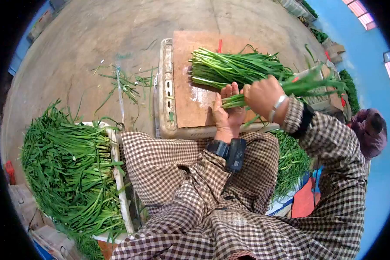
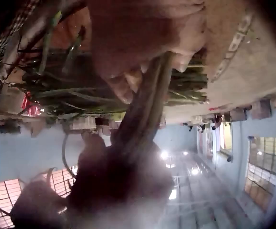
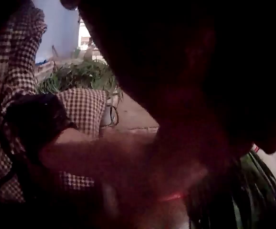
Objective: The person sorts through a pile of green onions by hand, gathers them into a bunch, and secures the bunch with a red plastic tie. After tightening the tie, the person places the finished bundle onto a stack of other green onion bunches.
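Note:
My right hand (image 1: pixel 264 96) grips a small bunch of garlic chives (image 1: pixel 307 86), its leaves trailing to the right and blurred. Palm up beneath the stem ends is my left hand (image 1: pixel 228 116), its fingers straight and the stems lying against them. In the left wrist view, stems (image 2: pixel 152 98) run between the two hands. Beyond the hands, a thick stack of garlic chives (image 1: pixel 238 65) lies on a brown board (image 1: pixel 183 102), cut ends to the left. The right wrist view is mostly dark, with green leaves (image 3: pixel 252 191) at lower right.
The board rests on an upturned whitish plastic crate (image 1: pixel 164 93). To the left, a white box (image 1: pixel 119 186) is heaped with garlic chives (image 1: pixel 71 169). More greens (image 1: pixel 292 162) lie beside the right knee. Scraps (image 1: pixel 128 86) litter the floor. Another person (image 1: pixel 368 132) is at far right.

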A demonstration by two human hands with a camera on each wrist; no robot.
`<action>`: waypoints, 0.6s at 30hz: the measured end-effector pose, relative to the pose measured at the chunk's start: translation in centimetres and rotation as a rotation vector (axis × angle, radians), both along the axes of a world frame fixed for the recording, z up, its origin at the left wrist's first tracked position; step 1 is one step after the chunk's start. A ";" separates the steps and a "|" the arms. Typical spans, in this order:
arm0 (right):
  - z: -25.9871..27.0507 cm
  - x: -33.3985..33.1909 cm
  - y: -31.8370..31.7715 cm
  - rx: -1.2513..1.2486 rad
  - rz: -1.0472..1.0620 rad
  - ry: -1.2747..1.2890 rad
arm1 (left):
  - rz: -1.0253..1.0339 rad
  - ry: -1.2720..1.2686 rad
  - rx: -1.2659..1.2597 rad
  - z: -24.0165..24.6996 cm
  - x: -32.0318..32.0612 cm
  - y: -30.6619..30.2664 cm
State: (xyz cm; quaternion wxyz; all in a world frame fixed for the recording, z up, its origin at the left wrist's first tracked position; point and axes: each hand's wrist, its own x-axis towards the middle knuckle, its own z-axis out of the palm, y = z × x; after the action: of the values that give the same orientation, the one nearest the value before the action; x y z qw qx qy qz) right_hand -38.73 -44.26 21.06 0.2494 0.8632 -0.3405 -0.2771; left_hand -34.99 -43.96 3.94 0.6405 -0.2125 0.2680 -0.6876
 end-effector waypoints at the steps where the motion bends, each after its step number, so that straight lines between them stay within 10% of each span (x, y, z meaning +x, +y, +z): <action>1: -0.1 -1.4 0.7 -0.059 0.054 -0.062 | 0.011 0.025 -0.012 0.1 -0.1 0.1; 9: -3.9 -9.8 7.1 0.031 -0.397 -0.788 | -0.037 -0.540 -0.083 5.5 -0.2 2.9; 15: -6.4 -11.8 7.8 0.095 -0.203 -1.264 | -0.113 -0.725 -0.069 7.5 -0.1 2.4; 18: -2.0 -13.7 3.2 0.170 -0.239 -1.191 | -0.044 -1.342 -0.298 8.7 1.7 1.0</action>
State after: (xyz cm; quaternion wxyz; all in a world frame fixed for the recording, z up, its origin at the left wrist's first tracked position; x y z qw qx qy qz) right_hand -52.40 -41.06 19.05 -0.0863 0.8424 -0.4925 0.2008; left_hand -33.31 -43.01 12.66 0.6176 0.1793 -0.2799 -0.7128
